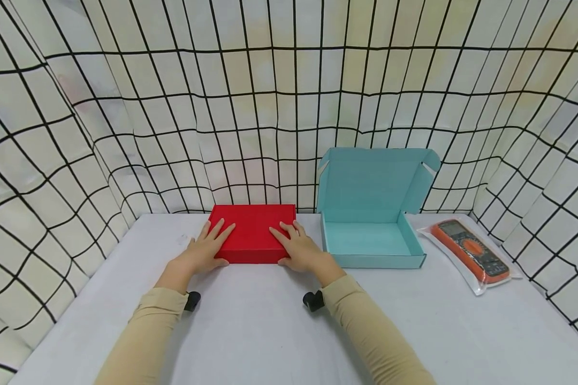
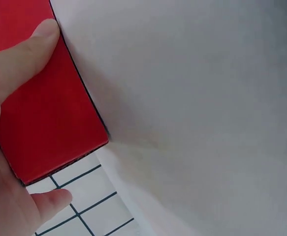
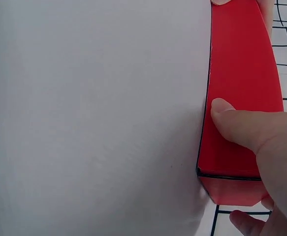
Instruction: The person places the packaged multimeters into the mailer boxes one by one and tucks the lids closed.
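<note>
At red box (image 1: pixel 252 230) edges, both hands (image 1: pixel 203 253) (image 1: pixel 302 251)

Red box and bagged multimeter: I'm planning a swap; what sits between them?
The head view shows the open turquoise box and the right hand touching the red box.

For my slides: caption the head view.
Hands on a red box, left of an open teal box and bagged multimeter.

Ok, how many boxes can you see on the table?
2: a closed red box left of centre and an open turquoise box to its right. Anything inside the closed one is hidden.
</note>
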Available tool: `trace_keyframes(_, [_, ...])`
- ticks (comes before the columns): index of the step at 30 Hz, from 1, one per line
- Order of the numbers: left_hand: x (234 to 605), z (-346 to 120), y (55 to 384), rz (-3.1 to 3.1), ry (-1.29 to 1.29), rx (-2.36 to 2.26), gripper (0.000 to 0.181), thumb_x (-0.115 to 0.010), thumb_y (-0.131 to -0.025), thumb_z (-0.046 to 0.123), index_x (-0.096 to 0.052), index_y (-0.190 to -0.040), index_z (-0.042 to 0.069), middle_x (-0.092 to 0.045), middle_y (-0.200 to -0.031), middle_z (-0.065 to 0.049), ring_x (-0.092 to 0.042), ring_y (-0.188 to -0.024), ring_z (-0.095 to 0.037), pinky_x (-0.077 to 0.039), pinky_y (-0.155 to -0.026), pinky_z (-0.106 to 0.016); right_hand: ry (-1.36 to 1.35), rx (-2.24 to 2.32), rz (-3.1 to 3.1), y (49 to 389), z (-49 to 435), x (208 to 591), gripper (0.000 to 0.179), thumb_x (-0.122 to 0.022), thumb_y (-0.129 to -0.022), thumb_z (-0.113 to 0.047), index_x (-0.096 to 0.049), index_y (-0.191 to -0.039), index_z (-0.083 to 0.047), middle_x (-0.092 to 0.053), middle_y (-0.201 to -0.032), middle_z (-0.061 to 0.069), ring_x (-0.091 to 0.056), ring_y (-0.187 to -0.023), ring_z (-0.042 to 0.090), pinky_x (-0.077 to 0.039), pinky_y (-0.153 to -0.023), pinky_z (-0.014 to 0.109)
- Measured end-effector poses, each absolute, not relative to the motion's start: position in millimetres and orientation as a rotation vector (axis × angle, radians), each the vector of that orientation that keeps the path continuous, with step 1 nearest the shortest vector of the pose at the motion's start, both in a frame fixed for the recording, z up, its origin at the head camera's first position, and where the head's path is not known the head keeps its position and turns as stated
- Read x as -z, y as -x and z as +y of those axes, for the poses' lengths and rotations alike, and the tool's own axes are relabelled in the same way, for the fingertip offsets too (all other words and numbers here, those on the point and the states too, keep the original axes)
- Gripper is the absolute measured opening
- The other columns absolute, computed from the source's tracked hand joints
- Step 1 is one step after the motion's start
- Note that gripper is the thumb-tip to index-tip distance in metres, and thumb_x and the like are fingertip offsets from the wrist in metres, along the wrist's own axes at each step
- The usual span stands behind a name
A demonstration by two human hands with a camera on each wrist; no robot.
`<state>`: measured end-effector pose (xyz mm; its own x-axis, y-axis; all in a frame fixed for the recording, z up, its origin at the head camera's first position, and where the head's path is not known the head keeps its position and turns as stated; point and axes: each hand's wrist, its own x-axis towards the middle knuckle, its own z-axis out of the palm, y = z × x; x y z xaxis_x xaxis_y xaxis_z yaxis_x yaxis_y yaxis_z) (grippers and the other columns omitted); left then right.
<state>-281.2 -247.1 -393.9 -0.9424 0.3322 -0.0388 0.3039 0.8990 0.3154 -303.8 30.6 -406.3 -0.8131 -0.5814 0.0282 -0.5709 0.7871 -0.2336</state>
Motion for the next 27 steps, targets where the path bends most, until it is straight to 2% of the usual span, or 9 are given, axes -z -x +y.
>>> trace_keyframes(11, [391.4, -253.5, 282.5, 2.891, -0.517, -0.565, 0.097, -0.078, -0.085, 0.004, -0.020, -0.163, 0.007, -0.003, -0.167, -0.025, 0.004, -0.149, -0.055, -0.015, -0.105, -0.083, 0.931, 0.346, 2.890, 303.1, 31.3, 403.5, 0.092, -0.078, -0.091, -0.023, -0.023, -0.164, -0.018, -0.021, -0.166, 0.012, -0.013, -0.152, 0.039, -0.047, -0.107, 0.044])
trace_keyframes(27, [390.5, -250.8, 280.4, 2.928, -0.503, -0.457, 0.095, -0.076, -0.088, 0.006, -0.017, -0.163, 0.007, -0.002, -0.167, -0.025, 0.003, -0.149, -0.054, -0.015, -0.105, -0.083, 0.951, 0.313, 2.908, 303.7, 31.7, 404.2, 0.090, -0.077, -0.093, -0.026, -0.023, -0.165, -0.018, -0.021, -0.167, 0.012, -0.014, -0.152, 0.040, -0.047, -0.107, 0.042])
